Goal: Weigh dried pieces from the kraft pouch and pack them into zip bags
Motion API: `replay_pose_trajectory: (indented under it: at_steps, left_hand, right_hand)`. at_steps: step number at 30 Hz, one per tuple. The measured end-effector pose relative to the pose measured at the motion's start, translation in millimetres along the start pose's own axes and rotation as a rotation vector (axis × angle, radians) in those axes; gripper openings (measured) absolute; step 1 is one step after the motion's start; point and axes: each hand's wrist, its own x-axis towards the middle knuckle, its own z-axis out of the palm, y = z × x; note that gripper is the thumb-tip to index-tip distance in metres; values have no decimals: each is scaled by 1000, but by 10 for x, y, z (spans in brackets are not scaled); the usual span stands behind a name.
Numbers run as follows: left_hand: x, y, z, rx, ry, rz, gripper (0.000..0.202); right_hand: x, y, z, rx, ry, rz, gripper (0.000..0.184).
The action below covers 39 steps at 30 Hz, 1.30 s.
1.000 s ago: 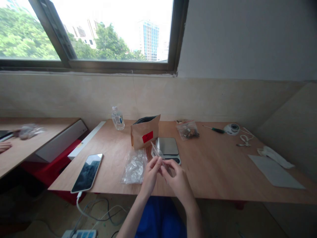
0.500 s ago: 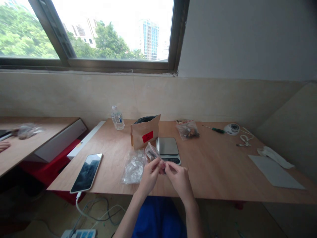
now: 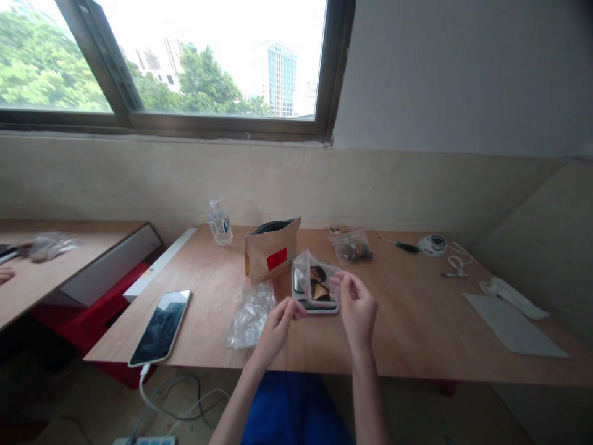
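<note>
The person's left hand (image 3: 278,330) is hanging low near the table's front edge, its grip narrow, with the fingers drawn together on nothing that shows, just beside the scale (image 3: 315,309). The right hand (image 3: 356,312) is reaching higher, its grip also narrow, with the fingertips (image 3: 340,279) pinching the right edge of a clear bag (image 3: 317,284), keeping the limp plastic from slipping. The bag is lying over the scale's steel platform, covering most of it, and is holding dark and tan pieces, too small to identify.

To the left, a crumpled plastic bag (image 3: 250,315) is lying on the table (image 3: 407,334). Nearer the edge, a phone (image 3: 160,327) is lying within reach of its white cable (image 3: 152,402), which is dropping to a power strip (image 3: 143,441) on the floor. Behind the scale, a brown paper pouch (image 3: 271,253) with a red label (image 3: 277,258) is standing open on its base, with a water bottle (image 3: 219,224) to its left. Farther right, a small zip bag (image 3: 352,246) and a screwdriver (image 3: 401,246) are lying near the wall. On a separate table at far left, another person's hand (image 3: 5,275) is resting near a plastic bag (image 3: 46,247)
</note>
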Motion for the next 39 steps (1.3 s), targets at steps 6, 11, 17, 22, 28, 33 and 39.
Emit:
replay_pose_trajectory:
  at_steps: [6, 11, 17, 22, 28, 33, 39]
  left_hand:
    - [191, -285, -138, -240, 23, -75, 50]
    - [325, -437, -201, -187, 104, -55, 47]
    - [394, -728, -191, -243, 309, -61, 44]
    - [349, -849, -170, -328, 315, -97, 51]
    - [349, -850, -192, -337, 283, -74, 39]
    - [348, -899, -216, -305, 276, -87, 34]
    - [346, -877, -215, -304, 268, -72, 35]
  right_hand:
    - [47, -33, 183, 107, -217, 116, 39]
    - [87, 122, 362, -148, -124, -209, 26]
    - [70, 92, 482, -451, -357, -614, 16]
    - [43, 91, 624, -696, -460, -655, 27]
    - [97, 249, 787, -670, -517, -497, 45]
    - [190, 343, 808, -436, -621, -363, 47]
    - [252, 380, 845, -340, -665, -310, 19]
